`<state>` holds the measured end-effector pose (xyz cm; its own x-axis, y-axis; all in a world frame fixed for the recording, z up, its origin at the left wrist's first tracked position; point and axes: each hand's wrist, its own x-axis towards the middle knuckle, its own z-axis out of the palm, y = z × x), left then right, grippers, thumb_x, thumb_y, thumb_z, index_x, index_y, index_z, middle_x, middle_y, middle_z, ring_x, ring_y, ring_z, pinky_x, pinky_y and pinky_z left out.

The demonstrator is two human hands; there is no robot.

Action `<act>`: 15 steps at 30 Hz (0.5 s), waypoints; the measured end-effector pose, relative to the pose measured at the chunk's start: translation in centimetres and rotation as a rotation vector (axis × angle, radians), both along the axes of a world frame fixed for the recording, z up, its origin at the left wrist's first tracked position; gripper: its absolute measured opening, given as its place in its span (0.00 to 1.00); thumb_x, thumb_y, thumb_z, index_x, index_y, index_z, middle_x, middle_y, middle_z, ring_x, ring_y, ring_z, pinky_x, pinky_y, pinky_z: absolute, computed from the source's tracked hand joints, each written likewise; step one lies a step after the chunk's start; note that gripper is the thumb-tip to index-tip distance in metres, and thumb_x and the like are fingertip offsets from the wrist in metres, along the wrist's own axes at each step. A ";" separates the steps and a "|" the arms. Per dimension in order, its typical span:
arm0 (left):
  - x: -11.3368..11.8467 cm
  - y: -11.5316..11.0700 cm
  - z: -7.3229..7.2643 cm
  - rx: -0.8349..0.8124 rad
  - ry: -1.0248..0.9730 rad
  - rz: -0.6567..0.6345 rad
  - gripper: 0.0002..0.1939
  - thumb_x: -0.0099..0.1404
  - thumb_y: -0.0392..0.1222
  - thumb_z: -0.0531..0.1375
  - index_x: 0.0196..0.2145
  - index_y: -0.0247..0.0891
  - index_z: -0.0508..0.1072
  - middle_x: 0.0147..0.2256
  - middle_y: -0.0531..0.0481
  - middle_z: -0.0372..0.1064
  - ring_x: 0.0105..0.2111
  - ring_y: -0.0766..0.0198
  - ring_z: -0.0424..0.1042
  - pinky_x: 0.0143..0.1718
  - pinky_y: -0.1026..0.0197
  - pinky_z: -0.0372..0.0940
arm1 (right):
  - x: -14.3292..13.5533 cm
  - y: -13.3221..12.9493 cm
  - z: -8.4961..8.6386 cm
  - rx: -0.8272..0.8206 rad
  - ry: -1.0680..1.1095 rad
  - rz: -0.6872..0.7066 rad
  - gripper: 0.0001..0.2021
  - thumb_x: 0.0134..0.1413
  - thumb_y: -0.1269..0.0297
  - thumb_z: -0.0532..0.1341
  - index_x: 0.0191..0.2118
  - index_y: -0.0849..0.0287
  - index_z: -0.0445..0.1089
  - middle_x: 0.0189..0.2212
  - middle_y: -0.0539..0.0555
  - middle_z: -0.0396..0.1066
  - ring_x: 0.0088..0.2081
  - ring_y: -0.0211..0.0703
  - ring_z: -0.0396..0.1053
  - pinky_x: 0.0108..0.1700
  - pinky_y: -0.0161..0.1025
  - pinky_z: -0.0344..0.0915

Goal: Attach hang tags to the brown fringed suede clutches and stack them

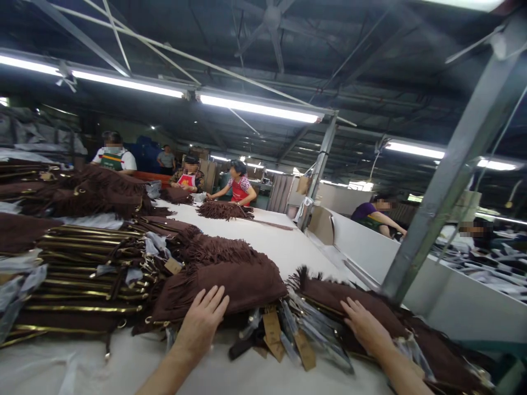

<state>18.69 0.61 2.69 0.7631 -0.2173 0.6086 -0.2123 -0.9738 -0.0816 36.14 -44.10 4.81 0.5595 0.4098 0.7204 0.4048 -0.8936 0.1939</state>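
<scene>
- My left hand (pixel 205 312) is resting palm down, fingers spread, on the near edge of the middle brown fringed piece (pixel 247 280), centre of the frame; nothing is being pinched.
- That piece is lying ahead of the hand and reaching off to its right, long axis running roughly left-right across the frame, right end slightly higher.
- Left is the nearer hand to it; my right hand (pixel 366 323) is sitting well apart from it.
- Right hand is lying on the near edge of the right brown fringed piece (pixel 337 291), lower right of the frame, fingers slightly parted, no pinch showing. That piece is slanting down toward the lower right corner.
- Between the hands, paper tags (pixel 272 332) and clear plastic strips (pixel 317 323) are hanging over the white table (pixel 284 244).
- Gold-edged brown stack (pixel 86 274) is lying left of the left hand, at the left of the frame.
- Counting: two hands, one fringed piece on top under each. I'm seeing at least two tags between them. Plastic strips are overlapping and stack layers are running together, so I'm not getting an exact number for either.
</scene>
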 end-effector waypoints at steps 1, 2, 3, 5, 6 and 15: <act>0.1 0.6 0.3 -0.007 0.015 -0.017 0.23 0.61 0.25 0.53 0.52 0.38 0.72 0.55 0.41 0.70 0.55 0.50 0.69 0.54 0.44 0.64 | -0.2 0.9 -1.2 0.000 0.008 0.005 0.18 0.51 0.72 0.52 0.42 0.57 0.77 0.43 0.64 0.76 0.46 0.59 0.74 0.46 0.55 0.71; -0.1 1.3 0.7 -0.030 0.026 -0.027 0.21 0.63 0.26 0.52 0.51 0.38 0.73 0.54 0.42 0.71 0.54 0.51 0.70 0.54 0.45 0.64 | -0.7 2.3 -2.0 0.013 0.024 0.024 0.18 0.53 0.70 0.51 0.44 0.59 0.76 0.46 0.66 0.75 0.49 0.61 0.72 0.49 0.57 0.70; -0.4 1.9 1.3 -0.063 0.035 -0.030 0.19 0.64 0.28 0.52 0.49 0.38 0.74 0.52 0.43 0.73 0.52 0.52 0.72 0.54 0.46 0.65 | -1.6 3.9 -2.2 0.041 0.054 0.058 0.19 0.56 0.68 0.50 0.48 0.60 0.74 0.50 0.66 0.72 0.53 0.61 0.69 0.52 0.58 0.67; -1.4 2.8 2.8 -0.136 0.054 -0.024 0.16 0.66 0.30 0.52 0.47 0.40 0.75 0.49 0.45 0.75 0.49 0.54 0.74 0.52 0.48 0.66 | -4.0 7.9 -1.5 0.147 0.186 0.192 0.22 0.62 0.62 0.50 0.58 0.59 0.66 0.59 0.63 0.65 0.58 0.55 0.64 0.58 0.53 0.64; -2.0 3.2 3.5 -0.172 0.067 -0.020 0.15 0.66 0.32 0.52 0.46 0.40 0.75 0.48 0.46 0.76 0.48 0.54 0.75 0.52 0.49 0.66 | -5.5 10.0 -0.9 0.204 0.289 0.269 0.23 0.63 0.60 0.50 0.62 0.56 0.61 0.61 0.61 0.62 0.59 0.52 0.64 0.58 0.50 0.65; -9.5 6.3 7.8 -0.585 0.314 -0.136 0.16 0.69 0.45 0.51 0.45 0.45 0.76 0.44 0.53 0.77 0.45 0.58 0.75 0.49 0.60 0.68 | -14.6 17.9 -0.7 0.159 0.414 0.560 0.23 0.58 0.74 0.50 0.58 0.55 0.64 0.53 0.58 0.69 0.48 0.46 0.73 0.46 0.38 0.71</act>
<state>9.22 6.93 10.50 0.9120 -0.0263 0.4093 -0.2637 -0.8020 0.5360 21.59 -26.18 4.08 0.5363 0.6231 0.5694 0.8233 -0.5348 -0.1902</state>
